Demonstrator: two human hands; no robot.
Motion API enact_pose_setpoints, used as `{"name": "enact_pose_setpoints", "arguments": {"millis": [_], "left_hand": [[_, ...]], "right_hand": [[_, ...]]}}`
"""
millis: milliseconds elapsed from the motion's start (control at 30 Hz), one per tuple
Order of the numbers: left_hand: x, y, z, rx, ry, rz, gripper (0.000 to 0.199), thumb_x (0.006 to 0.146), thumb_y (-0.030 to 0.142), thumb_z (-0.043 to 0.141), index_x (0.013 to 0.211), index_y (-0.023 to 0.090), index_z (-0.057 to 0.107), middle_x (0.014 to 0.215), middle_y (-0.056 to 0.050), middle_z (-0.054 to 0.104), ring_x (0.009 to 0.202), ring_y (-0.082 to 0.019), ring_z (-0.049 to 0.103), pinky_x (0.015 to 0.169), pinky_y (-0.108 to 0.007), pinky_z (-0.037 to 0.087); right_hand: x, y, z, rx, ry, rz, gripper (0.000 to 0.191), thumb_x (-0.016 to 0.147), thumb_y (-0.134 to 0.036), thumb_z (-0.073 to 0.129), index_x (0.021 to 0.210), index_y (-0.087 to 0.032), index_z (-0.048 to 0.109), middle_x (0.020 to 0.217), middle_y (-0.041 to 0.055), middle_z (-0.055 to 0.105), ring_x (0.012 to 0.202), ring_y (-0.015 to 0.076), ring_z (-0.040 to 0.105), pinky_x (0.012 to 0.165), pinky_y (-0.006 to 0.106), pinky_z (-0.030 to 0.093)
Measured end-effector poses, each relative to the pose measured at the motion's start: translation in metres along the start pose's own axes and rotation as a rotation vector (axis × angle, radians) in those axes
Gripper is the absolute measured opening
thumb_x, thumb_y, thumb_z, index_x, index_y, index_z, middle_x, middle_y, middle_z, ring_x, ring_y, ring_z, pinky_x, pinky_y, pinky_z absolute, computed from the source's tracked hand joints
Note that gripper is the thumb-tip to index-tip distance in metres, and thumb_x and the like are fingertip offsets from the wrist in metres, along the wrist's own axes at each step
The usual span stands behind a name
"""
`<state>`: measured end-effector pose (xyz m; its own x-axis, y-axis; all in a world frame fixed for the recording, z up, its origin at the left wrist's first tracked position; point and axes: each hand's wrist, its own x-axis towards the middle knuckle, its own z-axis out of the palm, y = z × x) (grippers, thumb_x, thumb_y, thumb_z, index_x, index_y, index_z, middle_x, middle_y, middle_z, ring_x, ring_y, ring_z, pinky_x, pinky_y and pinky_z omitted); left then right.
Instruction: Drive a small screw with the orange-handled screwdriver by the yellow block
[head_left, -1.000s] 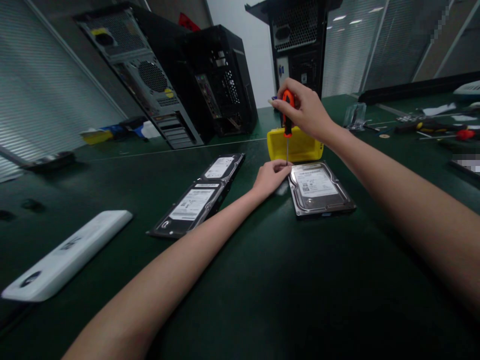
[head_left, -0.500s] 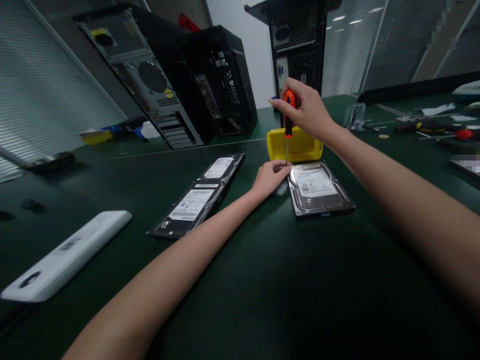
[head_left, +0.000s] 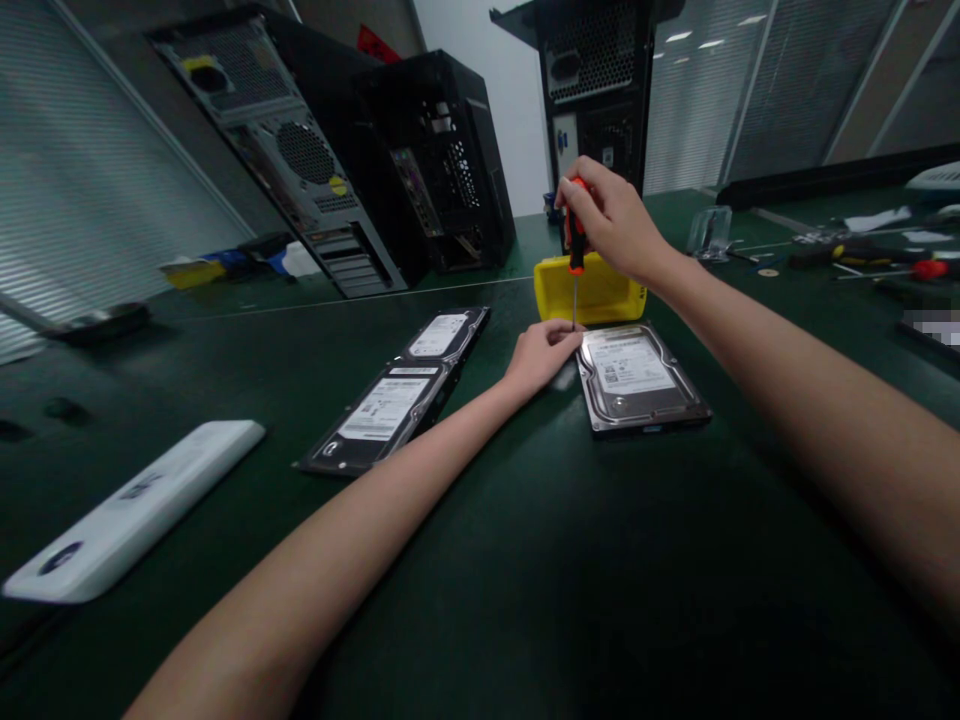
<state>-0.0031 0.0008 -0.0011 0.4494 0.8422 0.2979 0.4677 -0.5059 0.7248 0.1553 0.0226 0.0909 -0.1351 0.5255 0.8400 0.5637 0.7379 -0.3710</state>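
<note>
A hard drive point(head_left: 637, 370) with a white label lies flat on the dark green table. My right hand point(head_left: 607, 215) is closed round the orange and black handle of a screwdriver point(head_left: 576, 250), held upright. Its thin shaft points down to the drive's far left corner, where the tip is hidden by fingers. At that same corner my left hand point(head_left: 540, 355) rests on the table, thumb and fingers closed together against the drive's edge and beside the shaft. Just behind stands a yellow plastic tray point(head_left: 551, 290), tipped up on its side.
Two more hard drives point(head_left: 386, 405) point(head_left: 442, 335) lie end to end left of my left forearm. A white oblong device point(head_left: 142, 510) is at the near left. Computer cases point(head_left: 300, 150) point(head_left: 450, 170) point(head_left: 600, 110) stand behind. Pliers point(head_left: 870, 255) and small parts lie at the right.
My right thumb and fingers have shifted round the screwdriver handle, the thumb now curled in where it stuck out leftward. The left hand and the drive stay in place.
</note>
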Motion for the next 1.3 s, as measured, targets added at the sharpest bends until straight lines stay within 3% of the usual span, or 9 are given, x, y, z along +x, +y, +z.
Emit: {"name": "enact_pose_setpoints", "arguments": {"millis": [1300], "left_hand": [[-0.0016,0.0066,-0.0011,-0.002,0.001,-0.039,0.029,0.078,0.034,0.050,0.093,0.015,0.067,0.097,-0.007,0.070,0.089,-0.017,0.063,0.081,-0.027,0.046]], "right_hand": [[0.0015,0.0049,0.0045,-0.049,0.042,0.026,0.046,0.085,-0.063,0.029,0.086,-0.021,0.048,0.069,0.0015,0.050,0.061,0.0139,0.049,0.066,0.031,0.042]]}}
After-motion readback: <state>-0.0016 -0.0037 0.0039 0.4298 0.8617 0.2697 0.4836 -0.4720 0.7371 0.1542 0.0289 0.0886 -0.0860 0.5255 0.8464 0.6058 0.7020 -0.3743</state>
